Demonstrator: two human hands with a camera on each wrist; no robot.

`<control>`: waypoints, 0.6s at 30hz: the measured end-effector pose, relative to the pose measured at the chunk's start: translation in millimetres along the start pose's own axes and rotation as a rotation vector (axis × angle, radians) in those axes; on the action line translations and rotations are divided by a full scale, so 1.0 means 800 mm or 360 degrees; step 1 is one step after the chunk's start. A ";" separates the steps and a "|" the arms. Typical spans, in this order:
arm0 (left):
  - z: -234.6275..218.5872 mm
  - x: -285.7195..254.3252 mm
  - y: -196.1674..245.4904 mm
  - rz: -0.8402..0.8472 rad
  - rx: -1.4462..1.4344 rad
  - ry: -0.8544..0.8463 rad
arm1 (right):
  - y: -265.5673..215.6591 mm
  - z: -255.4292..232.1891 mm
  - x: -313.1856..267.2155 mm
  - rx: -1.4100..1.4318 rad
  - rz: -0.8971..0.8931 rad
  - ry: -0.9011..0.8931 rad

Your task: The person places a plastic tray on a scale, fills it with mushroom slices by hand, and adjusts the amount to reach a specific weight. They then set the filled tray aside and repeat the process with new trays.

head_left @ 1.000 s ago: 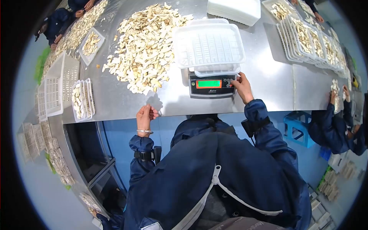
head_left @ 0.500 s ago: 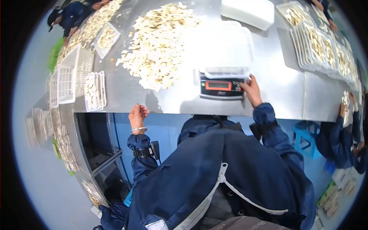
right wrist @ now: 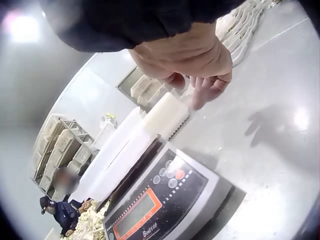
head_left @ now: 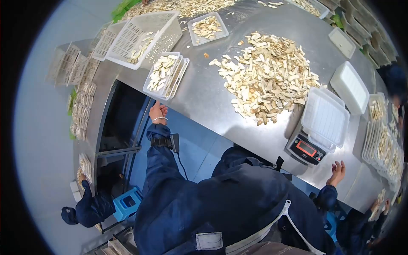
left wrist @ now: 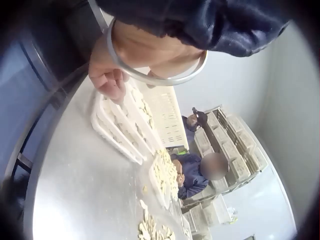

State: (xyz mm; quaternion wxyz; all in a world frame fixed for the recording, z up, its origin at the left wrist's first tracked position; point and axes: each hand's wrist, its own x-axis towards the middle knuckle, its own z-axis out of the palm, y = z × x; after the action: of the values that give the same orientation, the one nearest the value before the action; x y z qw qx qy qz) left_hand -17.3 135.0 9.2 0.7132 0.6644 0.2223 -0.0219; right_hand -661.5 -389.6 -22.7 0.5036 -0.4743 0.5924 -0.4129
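Note:
My left hand (head_left: 158,112) is at the table's front edge, fingertips right by the near end of a small stack of filled white trays (head_left: 173,91). The left wrist view shows its fingers loosely bent over that end of the stack. Relaxed fingers extend from my right hand (head_left: 337,172), which hangs over the table beside the digital scale (head_left: 305,148) and holds nothing. The scale's display (right wrist: 137,216) is unlit. On its platform rest clear white plastic trays (head_left: 325,117). A heap of pale, brown-edged mushroom slices (head_left: 272,76) lies between the hands.
A perforated white basket (head_left: 170,34) holds some slices behind the tray stack. One filled tray (head_left: 220,36) sits farther back. Stacked white trays (head_left: 350,87) and a row of filled trays (head_left: 380,140) stand at right. Another person (head_left: 91,206) is at lower left.
My right hand has left the scale's buttons. My left hand has moved left to the filled tray stack as the head view turned left. The green-lit display has gone dark.

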 end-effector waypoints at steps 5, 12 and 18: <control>0.012 0.084 -0.010 -0.0033 0.0090 0.0067 | -0.043 0.023 -0.033 -0.0038 -0.0108 0.0067; 0.020 0.098 -0.008 0.0034 0.0124 0.0070 | -0.061 0.024 -0.050 -0.0061 -0.0162 0.0127; 0.021 0.069 -0.001 0.0208 -0.0024 -0.0104 | -0.077 0.046 -0.057 -0.0070 -0.0222 0.0140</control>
State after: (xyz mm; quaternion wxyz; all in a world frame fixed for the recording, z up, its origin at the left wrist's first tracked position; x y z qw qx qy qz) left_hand 37.2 133.3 -10.3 0.7250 0.6710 0.1552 0.0046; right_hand -614.1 -358.5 40.9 0.4365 -0.5067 0.5884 -0.4544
